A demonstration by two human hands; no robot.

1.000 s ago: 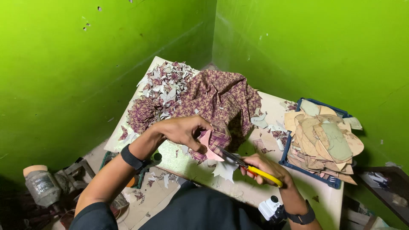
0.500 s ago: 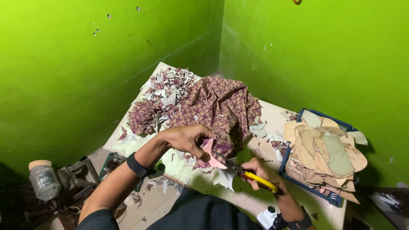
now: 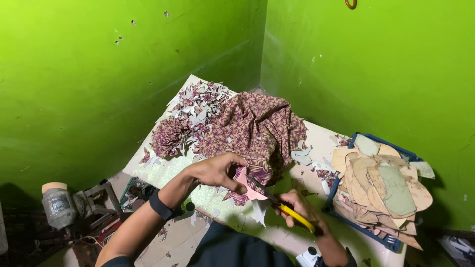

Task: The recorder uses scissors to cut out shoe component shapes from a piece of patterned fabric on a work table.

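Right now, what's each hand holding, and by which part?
Left hand pinches the pink piece by its left edge; right hand holds the scissors by their yellow handles.

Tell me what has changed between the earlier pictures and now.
Little changed. The view tilted up a little, so the corner and walls fill more of the picture. The left hand still holds the pink piece, and the right hand still holds the yellow-handled scissors at it. The fabric, the scraps and the tray of cut pieces stayed put.
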